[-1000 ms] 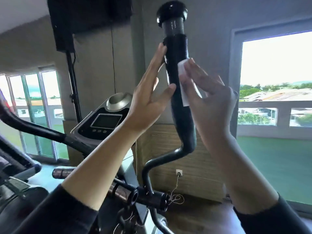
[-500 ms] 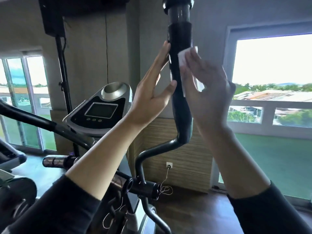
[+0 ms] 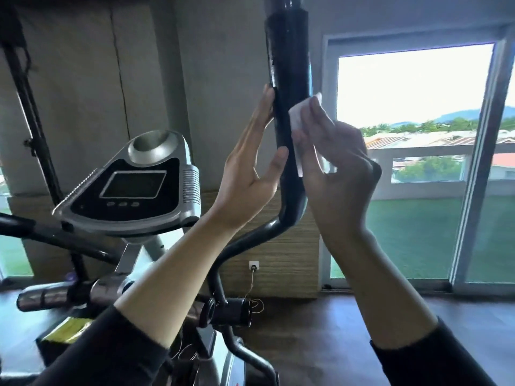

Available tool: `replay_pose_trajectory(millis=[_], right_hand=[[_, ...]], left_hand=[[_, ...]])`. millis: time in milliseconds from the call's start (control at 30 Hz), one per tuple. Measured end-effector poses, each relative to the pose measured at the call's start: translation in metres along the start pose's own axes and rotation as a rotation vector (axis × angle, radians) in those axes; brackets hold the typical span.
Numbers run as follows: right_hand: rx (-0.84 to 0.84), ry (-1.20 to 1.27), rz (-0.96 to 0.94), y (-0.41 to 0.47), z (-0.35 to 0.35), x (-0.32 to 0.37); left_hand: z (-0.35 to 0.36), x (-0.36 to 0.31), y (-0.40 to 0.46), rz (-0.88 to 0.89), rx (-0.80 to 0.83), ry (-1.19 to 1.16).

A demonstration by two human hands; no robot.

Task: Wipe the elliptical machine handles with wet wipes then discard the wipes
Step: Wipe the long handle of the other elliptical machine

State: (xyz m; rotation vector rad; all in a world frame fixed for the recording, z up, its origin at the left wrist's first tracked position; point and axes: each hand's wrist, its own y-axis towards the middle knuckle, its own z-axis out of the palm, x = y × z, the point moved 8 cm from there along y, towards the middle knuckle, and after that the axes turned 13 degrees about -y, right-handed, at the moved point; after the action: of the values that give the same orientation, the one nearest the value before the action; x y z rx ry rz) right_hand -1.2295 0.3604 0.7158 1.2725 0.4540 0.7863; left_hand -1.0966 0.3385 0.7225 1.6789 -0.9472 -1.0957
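Fingers of the right hand point(image 3: 337, 162) press one white wet wipe point(image 3: 299, 121) flat against the tall black foam-covered elliptical handle point(image 3: 289, 87), while the left hand point(image 3: 250, 174) braces the opposite side, fingers straight and open, thumb touching the grip. One grey-and-black console point(image 3: 131, 188), screen blank, three buttons, no readable writing.

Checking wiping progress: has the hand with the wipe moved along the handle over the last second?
Cannot tell. The right hand presses the wipe at about the same spot on the handle; mainly the camera shifted.
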Motion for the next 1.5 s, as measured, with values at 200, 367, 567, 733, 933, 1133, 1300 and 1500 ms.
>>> replay_pose_trajectory(millis=[200,367,567,733,933,1133,1300,1500], right_hand=[[-0.015,-0.076,0.004,-0.03,-0.004,-0.004],[-0.045,-0.065,-0.016,-0.019,-0.002,0.005],[-0.108,-0.044,-0.034,-0.075,-0.002,-0.02],[-0.101,-0.029,0.016,-0.095,0.007,-0.037],[-0.129,-0.038,-0.033,-0.096,0.008,-0.036],[-0.037,-0.05,0.049,-0.128,0.029,-0.065],[-0.099,-0.032,0.041,-0.129,0.025,-0.064],[-0.02,-0.025,0.111,-0.165,0.045,-0.092]], left_hand=[[0.003,0.003,-0.007,0.052,-0.01,-0.016],[0.003,0.009,-0.011,0.115,-0.022,0.013],[0.011,0.031,-0.029,0.174,0.008,-0.017],[0.015,0.038,-0.042,0.195,-0.032,-0.07],[0.019,0.049,-0.048,0.204,-0.034,-0.094],[0.025,0.076,-0.06,0.161,0.015,-0.057],[0.03,0.097,-0.065,0.105,0.05,-0.053],[0.036,0.111,-0.072,0.037,0.097,-0.022]])
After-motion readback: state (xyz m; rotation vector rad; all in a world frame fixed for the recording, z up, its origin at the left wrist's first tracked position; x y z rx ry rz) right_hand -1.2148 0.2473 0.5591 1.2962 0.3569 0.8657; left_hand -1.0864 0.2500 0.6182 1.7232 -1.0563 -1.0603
